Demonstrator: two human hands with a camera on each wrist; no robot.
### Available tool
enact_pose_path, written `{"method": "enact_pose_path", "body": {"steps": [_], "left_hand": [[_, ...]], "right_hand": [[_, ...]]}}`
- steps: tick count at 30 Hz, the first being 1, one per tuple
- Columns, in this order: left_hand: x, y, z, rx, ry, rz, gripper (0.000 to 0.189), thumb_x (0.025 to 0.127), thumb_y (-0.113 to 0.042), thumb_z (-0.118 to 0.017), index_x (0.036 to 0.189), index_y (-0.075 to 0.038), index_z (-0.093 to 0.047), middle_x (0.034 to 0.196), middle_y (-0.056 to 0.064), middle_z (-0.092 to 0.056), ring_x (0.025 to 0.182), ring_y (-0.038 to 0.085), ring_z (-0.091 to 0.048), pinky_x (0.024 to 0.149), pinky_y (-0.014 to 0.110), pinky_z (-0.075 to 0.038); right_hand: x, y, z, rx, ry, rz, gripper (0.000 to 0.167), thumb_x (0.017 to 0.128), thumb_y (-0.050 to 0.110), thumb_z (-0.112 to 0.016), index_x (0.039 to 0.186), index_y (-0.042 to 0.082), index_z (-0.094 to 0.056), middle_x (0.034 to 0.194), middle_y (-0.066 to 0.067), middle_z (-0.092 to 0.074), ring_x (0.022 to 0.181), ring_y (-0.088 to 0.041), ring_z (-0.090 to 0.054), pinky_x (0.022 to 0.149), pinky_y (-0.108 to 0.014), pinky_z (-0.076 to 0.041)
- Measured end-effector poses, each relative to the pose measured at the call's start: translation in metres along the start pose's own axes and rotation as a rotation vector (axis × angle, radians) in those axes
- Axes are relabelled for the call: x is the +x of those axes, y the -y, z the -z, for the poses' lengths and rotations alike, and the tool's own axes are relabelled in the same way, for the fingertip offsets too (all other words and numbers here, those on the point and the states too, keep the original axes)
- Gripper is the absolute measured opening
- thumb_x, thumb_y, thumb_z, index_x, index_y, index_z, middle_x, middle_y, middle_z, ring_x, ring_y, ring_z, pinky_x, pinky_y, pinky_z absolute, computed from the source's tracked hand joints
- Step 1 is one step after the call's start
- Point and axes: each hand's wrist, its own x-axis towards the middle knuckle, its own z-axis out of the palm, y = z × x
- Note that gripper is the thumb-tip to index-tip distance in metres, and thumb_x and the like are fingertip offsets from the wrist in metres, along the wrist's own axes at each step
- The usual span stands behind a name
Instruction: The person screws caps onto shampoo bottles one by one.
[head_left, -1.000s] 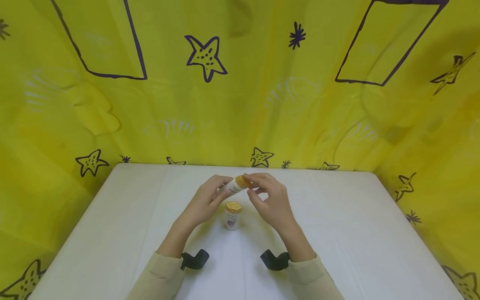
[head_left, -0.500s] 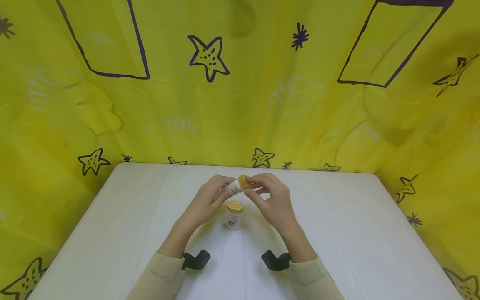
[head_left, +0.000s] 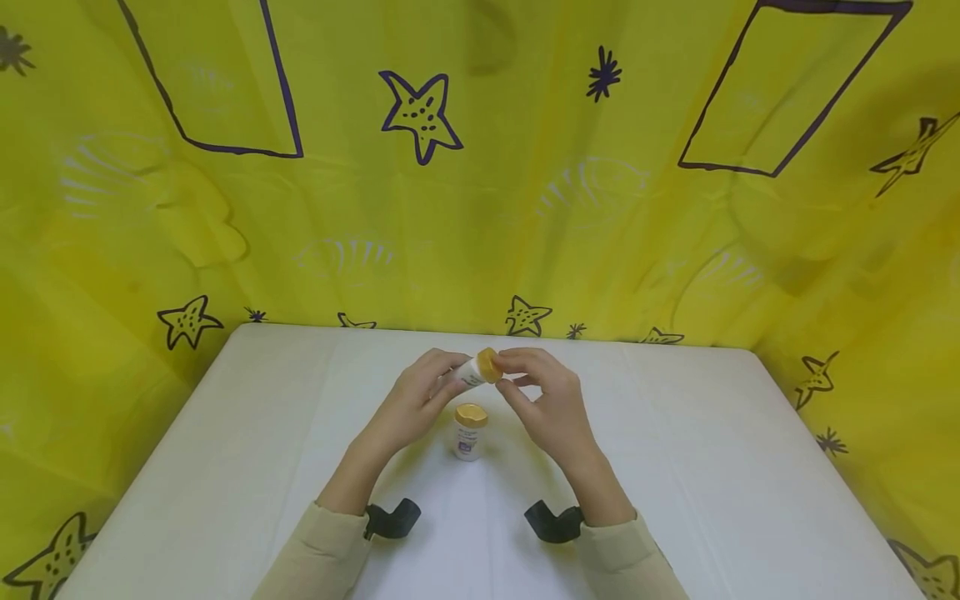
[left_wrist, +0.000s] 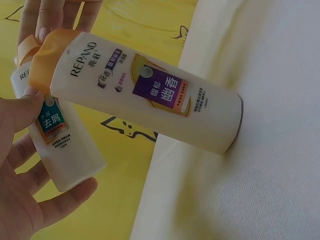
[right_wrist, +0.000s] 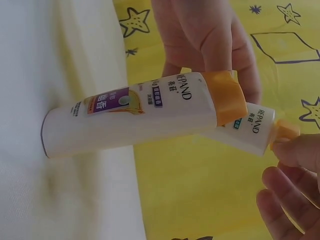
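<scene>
My left hand (head_left: 411, 402) grips a white REPAND bottle (left_wrist: 75, 157) with a teal label, tilted above the table. Its orange-gold cap (head_left: 489, 365) points up and right. The thumb and fingers of my right hand (head_left: 550, 402) pinch that cap, which the right wrist view shows at the end of the held bottle (right_wrist: 252, 129). A second white REPAND bottle (head_left: 468, 440), with a purple label and gold cap, stands upright on the table just below and between my hands. In both wrist views this standing bottle partly covers the held one.
The white table (head_left: 720, 467) stretches out on both sides of my forearms. Behind it hangs a yellow curtain (head_left: 480, 208) printed with dark starfish and shells. A black wrist mount (head_left: 393, 518) sits at my left cuff and another black mount (head_left: 553, 522) at my right.
My right fingers have shifted slightly on the cap, baring more of it. The held bottle stays at nearly the same tilt. The standing bottle has not moved; the head view has shifted a little.
</scene>
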Motion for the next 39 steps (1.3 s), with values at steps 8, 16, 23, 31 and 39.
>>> {"method": "enact_pose_path", "body": {"steps": [8,16,23,31,39], "left_hand": [[-0.0002,-0.0035,-0.0004,0.014,0.016,0.001,0.028,0.100,-0.021,-0.062,0.127,-0.017,-0.063,0.117,-0.001,-0.062,0.106,0.017,-0.059,0.096,0.044,-0.052],[-0.0009,-0.0095,-0.0012,0.067,0.008,-0.017,0.030,0.099,-0.022,-0.062,0.129,-0.017,-0.063,0.117,-0.003,-0.061,0.105,0.013,-0.059,0.094,0.038,-0.053],[-0.0011,-0.0093,-0.0007,0.087,-0.013,-0.012,0.029,0.099,-0.022,-0.063,0.127,-0.018,-0.062,0.116,-0.003,-0.061,0.104,0.014,-0.059,0.094,0.039,-0.053],[-0.0011,-0.0080,0.0005,0.072,-0.040,-0.016,0.026,0.099,-0.022,-0.063,0.125,-0.019,-0.063,0.115,-0.002,-0.061,0.104,0.015,-0.059,0.094,0.040,-0.053],[-0.0013,-0.0077,0.0003,0.065,-0.039,0.000,0.028,0.099,-0.024,-0.063,0.126,-0.021,-0.063,0.114,-0.003,-0.061,0.105,0.015,-0.058,0.095,0.041,-0.053]], "right_hand": [[0.0002,-0.0022,0.0000,0.005,-0.013,-0.014,0.025,0.081,0.012,-0.083,0.104,0.008,-0.073,0.117,-0.004,-0.070,0.109,-0.019,-0.066,0.078,-0.037,-0.061],[0.0013,0.0005,-0.0006,0.077,-0.016,-0.056,0.017,0.082,0.013,-0.083,0.088,0.009,-0.068,0.117,-0.005,-0.072,0.109,-0.018,-0.068,0.081,-0.035,-0.060],[-0.0007,0.0016,-0.0003,0.067,-0.009,-0.052,0.020,0.084,0.005,-0.080,0.101,0.009,-0.070,0.114,-0.003,-0.072,0.098,-0.016,-0.071,0.079,-0.035,-0.061],[-0.0013,-0.0007,-0.0007,0.079,-0.004,-0.011,0.032,0.082,-0.006,-0.077,0.109,0.010,-0.071,0.114,-0.002,-0.071,0.095,-0.017,-0.072,0.079,-0.027,-0.060],[-0.0009,-0.0008,-0.0002,0.050,-0.003,-0.001,0.030,0.085,0.002,-0.078,0.112,0.012,-0.071,0.110,0.000,-0.071,0.094,-0.015,-0.071,0.076,-0.029,-0.060]]}}
